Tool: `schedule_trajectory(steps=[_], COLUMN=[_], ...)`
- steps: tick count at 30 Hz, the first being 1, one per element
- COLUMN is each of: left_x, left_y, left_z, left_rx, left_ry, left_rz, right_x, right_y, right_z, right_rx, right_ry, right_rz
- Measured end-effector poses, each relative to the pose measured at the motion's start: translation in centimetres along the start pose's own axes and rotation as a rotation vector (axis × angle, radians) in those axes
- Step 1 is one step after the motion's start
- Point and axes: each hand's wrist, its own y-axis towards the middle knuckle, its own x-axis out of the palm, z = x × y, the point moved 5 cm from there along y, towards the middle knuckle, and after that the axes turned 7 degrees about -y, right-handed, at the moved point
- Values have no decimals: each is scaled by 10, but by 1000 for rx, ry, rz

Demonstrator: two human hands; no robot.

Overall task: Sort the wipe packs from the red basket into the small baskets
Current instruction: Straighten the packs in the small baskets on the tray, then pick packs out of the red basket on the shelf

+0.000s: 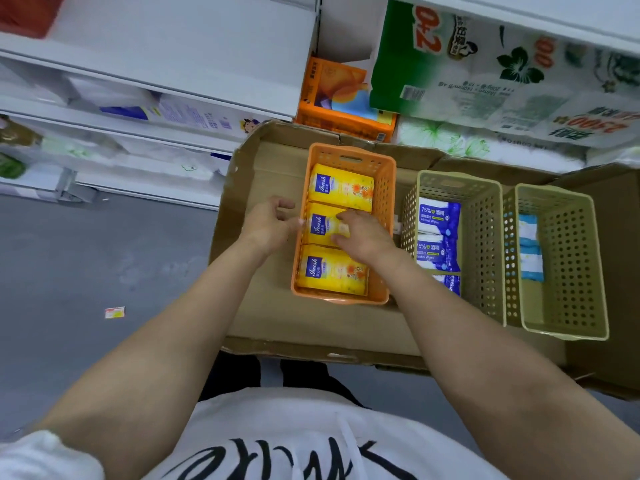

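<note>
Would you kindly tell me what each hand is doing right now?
Left hand: fingers loosely curled, thumb touching the middle yellow pack, holding nothing.
Right hand: fingers resting on that pack.

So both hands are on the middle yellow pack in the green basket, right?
Not quite: the head view shows the basket is orange, not green. Both the left hand and right hand are on the middle yellow pack.
</note>
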Motion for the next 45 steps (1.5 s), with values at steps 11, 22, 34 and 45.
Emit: schedule_trajectory(steps=[11,22,34,45], left_x=[-162,-422,-598,-717], left_y=[-42,-79,-3,157], left_z=[91,83,83,175], left_rx=[525,733,733,623], left_ry=[361,556,518,519], left_rz=[216,445,507,515], right_x=[-164,-180,-190,-286], right_y=[-48,-83,25,222], right_z=[-109,-366,-542,-650], right_rx=[-110,-341,-385,-400], right_ry=[31,-11,23,63], right_rz=[500,790,759,650])
